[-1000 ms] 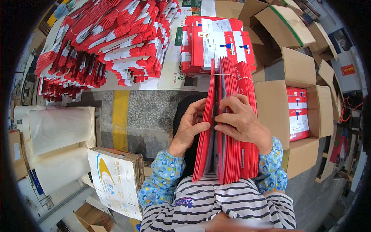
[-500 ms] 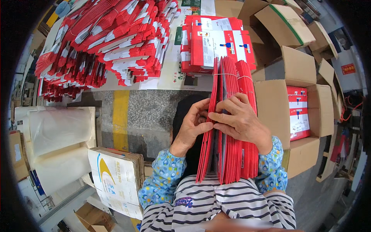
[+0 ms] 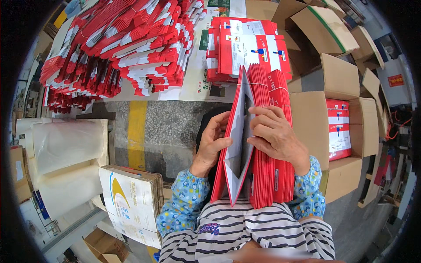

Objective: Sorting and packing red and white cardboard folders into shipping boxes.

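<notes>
A bundle of red flattened cartons [image 3: 263, 175] stands on edge against my striped shirt, with a thin band [image 3: 262, 84] round its far end. At its left side one carton [image 3: 239, 164] gapes apart, showing its pale grey inside and folded flaps. My left hand [image 3: 211, 142] holds that carton's left panel, thumb on the near side and fingers partly hidden behind it. Across from it, my right hand [image 3: 276, 133] pinches the edge of the opposite panel, its curled fingers resting over the bundle.
Large heaps of red and white flattened cartons [image 3: 149, 52] lie at the far left. Beyond the bundle sits a neat stack of cartons [image 3: 245, 48]. An open cardboard box [image 3: 364, 127] with red packs inside stands at right. Bundled white-topped cardboard [image 3: 129, 206] is at left.
The carton at the bundle's left side has spread apart, its left panel swinging left. My left hand moved slightly left and my right hand slightly right; the hands are farther apart.
</notes>
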{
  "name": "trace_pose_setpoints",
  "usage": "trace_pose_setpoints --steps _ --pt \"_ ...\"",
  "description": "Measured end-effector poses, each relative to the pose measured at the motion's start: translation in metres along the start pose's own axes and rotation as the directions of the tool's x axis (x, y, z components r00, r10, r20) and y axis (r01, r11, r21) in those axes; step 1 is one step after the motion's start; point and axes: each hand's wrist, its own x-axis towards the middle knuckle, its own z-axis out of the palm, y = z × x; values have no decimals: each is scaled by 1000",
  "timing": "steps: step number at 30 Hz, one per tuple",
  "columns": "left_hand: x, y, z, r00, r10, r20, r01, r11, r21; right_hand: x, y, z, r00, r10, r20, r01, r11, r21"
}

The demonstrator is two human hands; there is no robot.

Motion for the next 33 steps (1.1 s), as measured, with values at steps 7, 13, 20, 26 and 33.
trace_pose_setpoints --steps 7,13,20,26,33 --pt "2 -1 7 1000 -22 20 22 1000 -10 6 -9 1 999 36 27 -34 997 -68" --pt "2 -4 6 998 -38 42 39 999 -30 4 -9 -3 999 41 28 -40 998 -44" --pt "3 3 15 992 -126 24 127 992 -28 5 -8 2 998 54 -13 -55 994 -92" --pt "3 2 13 992 -118 33 119 992 -48 6 -8 0 1000 23 -5 -24 996 -81" --pt "-2 0 0 992 -111 -54 104 989 -105 1 -5 -2 997 83 5 -83 995 -47"
